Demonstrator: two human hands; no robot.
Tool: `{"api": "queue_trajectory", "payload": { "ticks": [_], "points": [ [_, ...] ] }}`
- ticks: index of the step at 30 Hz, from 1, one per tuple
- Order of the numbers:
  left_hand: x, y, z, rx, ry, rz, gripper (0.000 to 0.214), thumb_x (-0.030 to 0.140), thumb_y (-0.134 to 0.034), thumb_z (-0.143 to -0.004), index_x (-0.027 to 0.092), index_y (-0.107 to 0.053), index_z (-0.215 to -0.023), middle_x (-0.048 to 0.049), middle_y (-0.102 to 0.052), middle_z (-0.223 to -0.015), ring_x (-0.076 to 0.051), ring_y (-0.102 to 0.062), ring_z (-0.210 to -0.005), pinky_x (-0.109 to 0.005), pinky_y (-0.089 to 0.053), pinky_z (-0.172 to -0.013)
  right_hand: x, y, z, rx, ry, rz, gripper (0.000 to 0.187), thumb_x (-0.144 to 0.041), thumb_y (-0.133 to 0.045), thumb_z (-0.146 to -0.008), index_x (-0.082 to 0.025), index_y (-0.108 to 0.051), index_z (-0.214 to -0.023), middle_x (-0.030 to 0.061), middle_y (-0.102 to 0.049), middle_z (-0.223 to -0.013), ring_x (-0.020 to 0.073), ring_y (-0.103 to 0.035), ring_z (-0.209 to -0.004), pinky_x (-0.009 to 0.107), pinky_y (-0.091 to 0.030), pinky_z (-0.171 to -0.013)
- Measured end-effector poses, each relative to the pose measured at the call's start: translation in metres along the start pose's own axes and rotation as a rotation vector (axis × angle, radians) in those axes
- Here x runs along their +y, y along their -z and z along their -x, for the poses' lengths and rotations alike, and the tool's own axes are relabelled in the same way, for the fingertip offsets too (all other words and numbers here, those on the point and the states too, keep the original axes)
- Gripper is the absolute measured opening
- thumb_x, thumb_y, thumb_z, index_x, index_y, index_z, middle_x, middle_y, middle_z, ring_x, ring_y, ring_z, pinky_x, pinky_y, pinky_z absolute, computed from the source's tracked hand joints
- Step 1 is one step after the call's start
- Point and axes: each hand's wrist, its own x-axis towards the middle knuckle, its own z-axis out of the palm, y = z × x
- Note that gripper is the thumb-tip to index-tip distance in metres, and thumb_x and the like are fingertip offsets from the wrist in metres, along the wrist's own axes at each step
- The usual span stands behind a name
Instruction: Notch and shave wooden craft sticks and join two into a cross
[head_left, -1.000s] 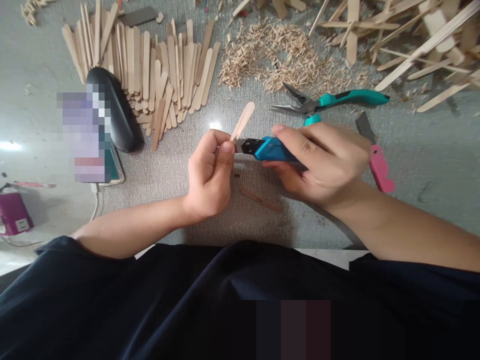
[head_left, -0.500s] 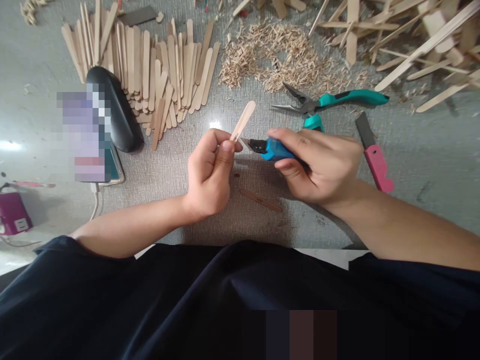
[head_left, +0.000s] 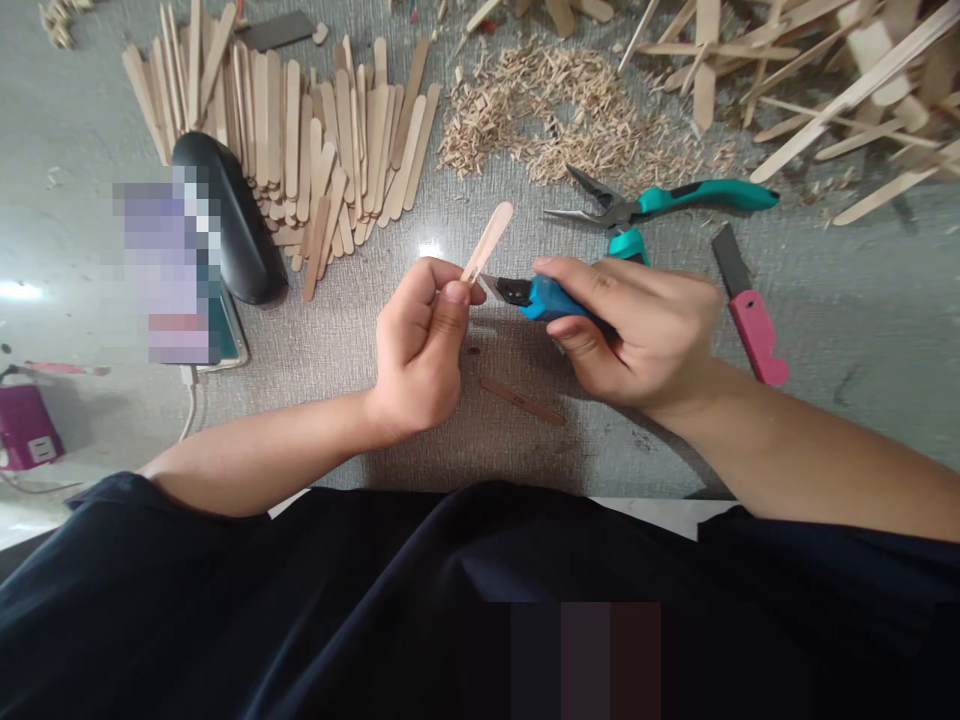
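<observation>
Pinched between the thumb and fingers of my left hand (head_left: 424, 345) is a pale wooden craft stick (head_left: 489, 240), tilted up to the right. Its lower end is hidden in my grip. My right hand (head_left: 637, 325) is closed around a blue utility knife (head_left: 551, 298) with a black nose. The bare blade points left, its tip at the stick's right edge just above my left thumb; whether it is cutting in I cannot tell. Below the hands, a thin brown strip of wood (head_left: 521, 401) lies on the grey table (head_left: 435, 460).
Teal-handled pliers (head_left: 697, 196) lie open behind my right hand. A pink-handled saw (head_left: 754, 325) is to its right. Wood shavings (head_left: 555, 110), a stack of craft sticks (head_left: 300, 150) and loose sticks (head_left: 825, 100) fill the back. A black case (head_left: 232, 220) leans by a phone (head_left: 176, 290).
The knife and my right hand have shifted very slightly left. My left hand and the stick hold almost the same position.
</observation>
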Motion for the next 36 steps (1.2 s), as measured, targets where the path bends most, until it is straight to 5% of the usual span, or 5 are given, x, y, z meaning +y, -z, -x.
{"api": "queue_trajectory", "payload": {
  "ticks": [24, 29, 33, 36],
  "points": [
    [-0.001, 0.000, -0.001, 0.003, 0.016, -0.015, 0.038, 0.052, -0.061, -0.120, 0.025, -0.064, -0.094, 0.0003, -0.069, -0.083, -0.010, -0.060, -0.067, -0.027, -0.049, -0.061, 0.000, -0.002, 0.001, 0.025, -0.005, -0.021, 0.065, -0.071, -0.045, -0.120, -0.026, -0.084, -0.146, 0.0092, -0.083, -0.090, 0.0238, -0.076, -0.074, 0.038, -0.053, -0.064],
    [0.002, -0.001, -0.002, 0.003, 0.003, -0.001, 0.036, 0.049, -0.060, -0.121, 0.025, -0.063, -0.094, 0.0053, -0.053, -0.068, -0.009, -0.047, -0.054, -0.025, -0.039, -0.051, -0.001, -0.006, -0.001, 0.117, 0.009, -0.087, 0.056, -0.067, -0.049, -0.120, -0.028, -0.082, -0.144, 0.0083, -0.084, -0.094, 0.0236, -0.077, -0.075, 0.038, -0.056, -0.066],
    [0.014, 0.003, -0.001, -0.224, -0.004, -0.091, 0.031, 0.038, -0.059, -0.120, 0.023, -0.064, -0.093, 0.0056, -0.056, -0.065, -0.007, -0.048, -0.051, -0.022, -0.036, -0.048, -0.006, -0.010, -0.006, 0.342, -0.042, -0.355, 0.057, -0.080, -0.066, -0.108, -0.033, -0.075, -0.139, -0.0003, -0.074, -0.075, 0.0184, -0.059, -0.051, 0.037, -0.050, -0.056],
    [0.021, 0.007, 0.003, -0.483, 0.006, -0.190, 0.022, 0.029, -0.061, -0.116, 0.021, -0.067, -0.097, 0.0055, -0.063, -0.067, -0.006, -0.050, -0.051, -0.021, -0.038, -0.050, -0.011, -0.009, -0.009, 0.300, -0.116, -0.472, 0.033, -0.063, -0.079, -0.106, -0.032, -0.078, -0.115, -0.0040, -0.070, -0.069, 0.0154, -0.060, -0.050, 0.034, -0.048, -0.055]
  ]
}}
